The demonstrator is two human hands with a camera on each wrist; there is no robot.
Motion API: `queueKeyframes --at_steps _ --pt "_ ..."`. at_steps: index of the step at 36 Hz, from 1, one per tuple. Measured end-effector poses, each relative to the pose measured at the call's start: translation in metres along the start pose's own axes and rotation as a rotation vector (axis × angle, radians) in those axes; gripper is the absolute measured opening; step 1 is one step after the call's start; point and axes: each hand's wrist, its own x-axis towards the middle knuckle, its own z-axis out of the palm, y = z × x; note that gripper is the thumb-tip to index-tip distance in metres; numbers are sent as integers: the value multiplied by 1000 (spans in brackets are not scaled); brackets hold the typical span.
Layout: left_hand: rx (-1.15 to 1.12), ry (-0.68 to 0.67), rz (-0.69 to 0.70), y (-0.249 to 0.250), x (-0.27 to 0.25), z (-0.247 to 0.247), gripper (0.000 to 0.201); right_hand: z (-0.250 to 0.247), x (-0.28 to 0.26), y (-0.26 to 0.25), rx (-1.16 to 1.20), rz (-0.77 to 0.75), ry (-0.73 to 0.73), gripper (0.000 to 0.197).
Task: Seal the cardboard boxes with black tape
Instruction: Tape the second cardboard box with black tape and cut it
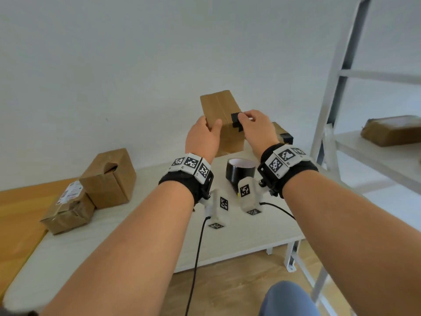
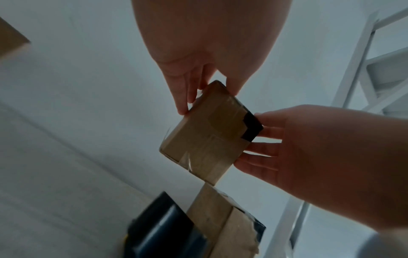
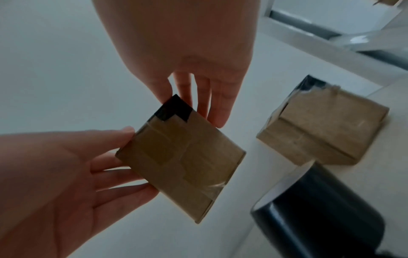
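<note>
Two hands hold one small cardboard box (image 1: 222,120) in the air above the white surface (image 1: 141,242). Only the head view shows the two other boxes (image 1: 109,179) at the far left of the surface and a package on the shelf (image 1: 391,131); the wrist views alone show the held box's underside, crossed by clear tape with a black tape patch (image 3: 173,109) folded over one corner. The black tape roll (image 1: 239,173) stands on the surface below the hands, with a box already taped black (image 3: 320,129) just beside it. The left hand (image 1: 202,140) clasps the box's left side, its grip closed on it. The right hand (image 1: 257,128) pinches the box at the black-taped edge.
</note>
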Motion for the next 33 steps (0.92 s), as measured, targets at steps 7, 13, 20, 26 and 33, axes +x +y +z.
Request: queueKeyframes --at_steps 7,13,20,26,33 --pt "55 -66 11 19 10 38 39 -29 20 24 -83 101 63 34" --pt "129 -86 -23 22 19 60 48 -35 35 43 -161 130 47 33" --pt "96 -134 -55 24 25 85 47 -45 48 62 -196 126 64 36" --pt "84 -151 -83 28 26 105 50 -54 52 73 -126 144 2 34" --pt "65 -194 -110 27 28 123 46 -63 56 87 -149 140 -9 31"
